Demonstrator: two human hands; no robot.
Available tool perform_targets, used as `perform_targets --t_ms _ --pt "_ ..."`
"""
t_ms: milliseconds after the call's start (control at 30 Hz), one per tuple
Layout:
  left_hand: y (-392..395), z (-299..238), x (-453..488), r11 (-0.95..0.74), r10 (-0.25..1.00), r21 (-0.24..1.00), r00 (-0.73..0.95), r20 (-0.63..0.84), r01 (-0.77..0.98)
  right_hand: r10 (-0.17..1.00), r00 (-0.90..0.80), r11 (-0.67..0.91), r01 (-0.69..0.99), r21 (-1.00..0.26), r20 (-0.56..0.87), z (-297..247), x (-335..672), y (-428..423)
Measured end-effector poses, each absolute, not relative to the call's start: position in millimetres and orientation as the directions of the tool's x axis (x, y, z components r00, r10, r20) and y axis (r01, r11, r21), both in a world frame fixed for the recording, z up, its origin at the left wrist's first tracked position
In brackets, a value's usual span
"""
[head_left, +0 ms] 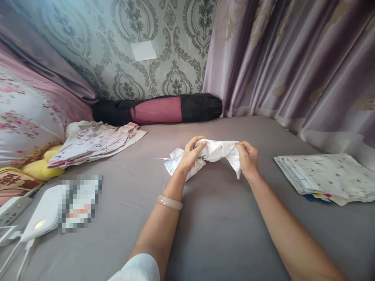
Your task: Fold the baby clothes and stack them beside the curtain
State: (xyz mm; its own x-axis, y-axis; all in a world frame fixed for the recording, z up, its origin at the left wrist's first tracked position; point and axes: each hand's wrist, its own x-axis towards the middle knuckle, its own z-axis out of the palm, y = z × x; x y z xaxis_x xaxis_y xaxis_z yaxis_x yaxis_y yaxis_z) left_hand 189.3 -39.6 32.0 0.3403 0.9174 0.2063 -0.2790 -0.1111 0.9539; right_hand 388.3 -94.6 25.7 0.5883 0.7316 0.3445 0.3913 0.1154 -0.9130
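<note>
Both arms reached up from the bottom of the frame to a white cloth (221, 151) just right of the middle. The left arm came from the bottom middle and leaned a bit to the right, with a pale bangle (170, 202) near its wrist and a white sleeve (139, 269) at the bottom edge. The right arm came from the bottom right corner and slanted to the left. The left hand (190, 155) had its thumb on top, pointing right, and its grip was pinched on the cloth. The right hand (249, 158) was curled, and its grip was pinched on the cloth's right end. The hands were apart at about the same height, over the grey sheet (222, 234). The cloth's top edge ran between them, one corner hung by the right hand, and more cloth bunched under the left hand.
</note>
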Motion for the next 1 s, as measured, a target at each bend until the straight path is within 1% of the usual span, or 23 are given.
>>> perform_targets --t_ms 100,200,367,433,500,633,700,767,833,900,1000 --pt "-39 35 181 -0.119 0.902 0.955 0.372 0.219 -0.273 0.771 0.572 0.107 0.319 -0.942 0.281 30 391 -95" --pt "-39 34 178 -0.146 0.908 0.959 0.353 0.228 -0.244 0.81 0.541 0.089 0.266 -0.96 0.226 31 393 -94" --pt "-38 30 180 -0.116 0.942 0.964 0.281 0.184 -0.24 0.855 0.481 0.071 0.263 -0.962 0.194 26 394 -92" --pt "-36 29 181 -0.118 0.955 0.963 0.24 0.177 -0.241 0.875 0.446 0.043 0.319 -0.947 0.19 23 394 -91" --pt "-35 27 181 -0.113 0.959 0.965 0.227 0.168 -0.235 0.907 0.384 -0.005 0.42 -0.908 0.173 20 396 -91" --pt "-36 27 181 -0.051 0.955 0.979 0.276 0.106 -0.198 0.957 0.262 -0.065 0.621 -0.781 0.128 16 400 -89" --pt "-37 27 181 -0.013 0.95 0.984 0.306 0.067 -0.177 0.949 0.25 -0.022 0.654 -0.756 0.189 17 400 -88" --pt "-39 28 181 0.02 0.942 0.986 0.334 0.037 -0.166 0.927 0.215 0.097 0.652 -0.752 0.306 21 395 -88" --pt "-40 29 181 0.037 0.934 0.986 0.358 0.024 -0.161 0.908 0.138 0.227 0.631 -0.742 0.395 28 385 -89" --pt "-41 30 181 0.029 0.924 0.988 0.381 0.03 -0.149 0.905 0.053 0.309 0.598 -0.739 0.421 36 373 -90" --pt "-42 31 179 0.008 0.907 0.994 0.419 0.038 -0.108 0.894 -0.021 0.383 0.551 -0.741 0.447 41 357 -90"
